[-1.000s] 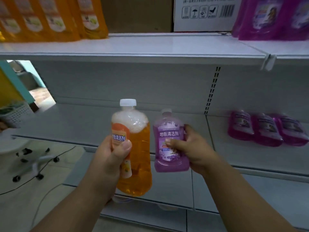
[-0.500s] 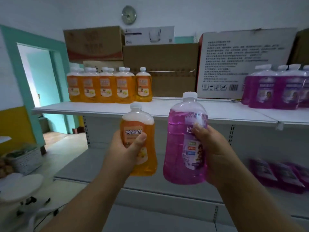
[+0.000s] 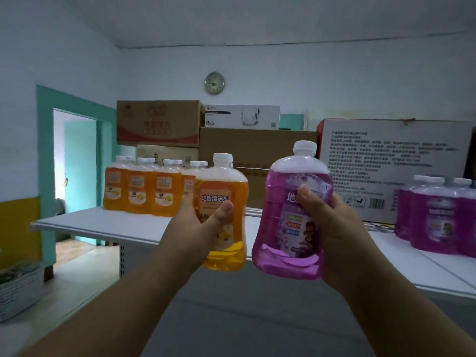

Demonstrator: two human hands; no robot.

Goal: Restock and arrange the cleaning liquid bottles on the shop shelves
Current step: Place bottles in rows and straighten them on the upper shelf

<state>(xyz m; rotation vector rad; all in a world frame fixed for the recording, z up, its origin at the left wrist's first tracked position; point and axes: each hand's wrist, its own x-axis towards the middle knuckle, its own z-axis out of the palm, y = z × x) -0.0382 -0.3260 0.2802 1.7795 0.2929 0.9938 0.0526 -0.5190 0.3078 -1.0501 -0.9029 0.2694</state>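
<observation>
My left hand grips an orange cleaning liquid bottle with a white cap, held upright in front of the top white shelf. My right hand grips a larger purple bottle, also upright, just to the right of the orange one. A row of several orange bottles stands on the shelf at the left. Purple bottles stand on the shelf at the far right.
Cardboard boxes are stacked behind the bottles, with a large white printed box at the right. A wall clock hangs above. A teal doorway opens at the left, and a white basket sits low left.
Both hands have lifted the bottles from the lower shelf level up to the top shelf. My view has tilted upward, bringing the ceiling and wall clock into sight.
</observation>
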